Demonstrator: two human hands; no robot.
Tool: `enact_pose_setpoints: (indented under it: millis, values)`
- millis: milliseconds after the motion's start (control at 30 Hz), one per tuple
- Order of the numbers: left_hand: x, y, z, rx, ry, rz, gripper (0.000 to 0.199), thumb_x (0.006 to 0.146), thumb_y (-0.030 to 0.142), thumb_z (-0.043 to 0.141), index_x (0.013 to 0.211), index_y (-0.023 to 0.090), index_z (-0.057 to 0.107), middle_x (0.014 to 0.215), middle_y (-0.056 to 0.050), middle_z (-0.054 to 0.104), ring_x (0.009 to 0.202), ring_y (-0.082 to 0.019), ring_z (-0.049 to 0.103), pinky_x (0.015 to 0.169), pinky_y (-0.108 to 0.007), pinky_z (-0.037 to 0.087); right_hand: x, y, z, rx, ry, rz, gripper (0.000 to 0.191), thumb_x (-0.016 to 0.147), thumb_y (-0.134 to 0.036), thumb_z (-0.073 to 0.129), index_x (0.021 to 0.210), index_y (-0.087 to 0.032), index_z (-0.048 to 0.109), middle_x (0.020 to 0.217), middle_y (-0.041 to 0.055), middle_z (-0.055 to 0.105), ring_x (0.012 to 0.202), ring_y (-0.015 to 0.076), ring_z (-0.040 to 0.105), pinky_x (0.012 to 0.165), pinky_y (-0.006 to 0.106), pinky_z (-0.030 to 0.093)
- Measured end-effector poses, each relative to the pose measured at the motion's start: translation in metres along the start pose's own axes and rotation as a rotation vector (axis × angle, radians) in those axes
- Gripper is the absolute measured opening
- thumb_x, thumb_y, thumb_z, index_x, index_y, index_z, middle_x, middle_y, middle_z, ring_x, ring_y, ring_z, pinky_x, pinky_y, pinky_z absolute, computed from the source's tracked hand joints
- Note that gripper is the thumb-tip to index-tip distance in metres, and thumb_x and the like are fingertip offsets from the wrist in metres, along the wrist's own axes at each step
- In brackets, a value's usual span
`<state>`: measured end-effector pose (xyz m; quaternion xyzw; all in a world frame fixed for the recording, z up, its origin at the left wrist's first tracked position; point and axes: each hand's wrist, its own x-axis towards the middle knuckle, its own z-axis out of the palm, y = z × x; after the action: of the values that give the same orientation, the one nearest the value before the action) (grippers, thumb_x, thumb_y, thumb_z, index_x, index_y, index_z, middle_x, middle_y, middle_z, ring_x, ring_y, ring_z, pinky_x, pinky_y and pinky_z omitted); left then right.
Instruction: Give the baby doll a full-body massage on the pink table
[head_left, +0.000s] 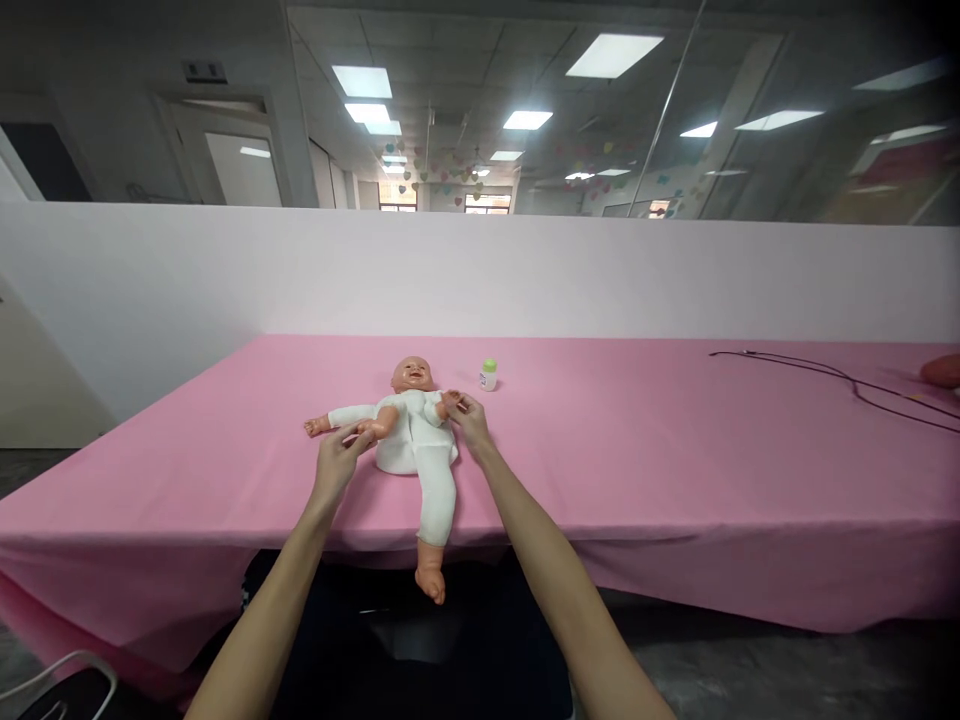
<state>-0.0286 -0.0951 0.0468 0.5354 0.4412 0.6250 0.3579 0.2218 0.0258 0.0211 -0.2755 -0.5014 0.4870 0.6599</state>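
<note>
A baby doll with a soft white body lies on its back, head away from me, on a pink cloth-covered table. My left hand is closed on one of its bare plastic limbs, which looks like a raised, bent leg. At the doll's other side, my right hand pinches its small hand. The other leg stretches toward me, its foot hanging past the table's front edge. The doll's free arm points out to the left. Just beyond my right hand stands a small white bottle with a green cap.
Thin dark cables run across the table's right side. An orange-brown object is cut off at the right edge. A low white wall with glass above it rises behind the table. A white cable shows at lower left.
</note>
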Motion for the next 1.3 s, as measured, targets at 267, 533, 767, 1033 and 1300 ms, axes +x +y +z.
enact_pose_setpoints:
  millis: [267, 533, 767, 1033, 1300]
  values:
    - [-0.018, 0.003, -0.003, 0.057, 0.02, -0.025, 0.048, 0.083, 0.053, 0.08, 0.11, 0.014, 0.082, 0.113, -0.013, 0.081, 0.107, -0.033, 0.076, 0.098, -0.043, 0.059, 0.007, 0.014, -0.002, -0.046, 0.221, -0.057, 0.043, 0.075, -0.06, 0.084, 0.084, -0.021, 0.068, 0.086, 0.0037, 0.072, 0.086, 0.0199, 0.068, 0.081, 0.031, 0.056]
    - [-0.134, -0.013, -0.07, 0.273, 0.057, -0.061, 0.046, 0.081, 0.055, 0.08, 0.107, 0.018, 0.084, 0.11, -0.01, 0.082, 0.105, -0.034, 0.077, 0.09, -0.038, 0.063, 0.022, 0.025, -0.033, 0.055, 0.732, -0.018, 0.042, 0.081, -0.065, 0.069, 0.074, -0.026, 0.054, 0.071, -0.0007, 0.065, 0.072, 0.0179, 0.064, 0.068, 0.03, 0.056]
    - [-0.076, -0.004, -0.035, 0.217, 0.149, 0.017, 0.043, 0.082, 0.052, 0.08, 0.107, 0.018, 0.083, 0.114, -0.01, 0.08, 0.111, -0.033, 0.074, 0.098, -0.041, 0.06, 0.017, 0.006, -0.012, 0.204, 0.323, -0.069, 0.044, 0.072, -0.057, 0.09, 0.082, -0.023, 0.063, 0.081, 0.0004, 0.067, 0.079, 0.0165, 0.067, 0.081, 0.031, 0.06]
    - [0.004, -0.014, 0.024, 0.005, 0.085, -0.002, 0.05, 0.081, 0.053, 0.079, 0.107, 0.011, 0.081, 0.112, -0.016, 0.081, 0.106, -0.034, 0.077, 0.093, -0.046, 0.063, -0.003, 0.006, 0.003, -0.118, -0.16, 0.007, 0.037, 0.071, -0.046, 0.093, 0.093, -0.02, 0.078, 0.094, 0.0043, 0.076, 0.088, 0.02, 0.068, 0.084, 0.032, 0.056]
    - [-0.099, -0.011, -0.048, 0.241, 0.128, -0.044, 0.047, 0.079, 0.056, 0.081, 0.105, 0.018, 0.084, 0.112, -0.011, 0.081, 0.107, -0.034, 0.077, 0.089, -0.039, 0.064, 0.014, 0.012, -0.015, 0.043, 0.458, 0.005, 0.044, 0.078, -0.064, 0.078, 0.076, -0.024, 0.059, 0.075, 0.0004, 0.068, 0.075, 0.0185, 0.065, 0.072, 0.03, 0.055]
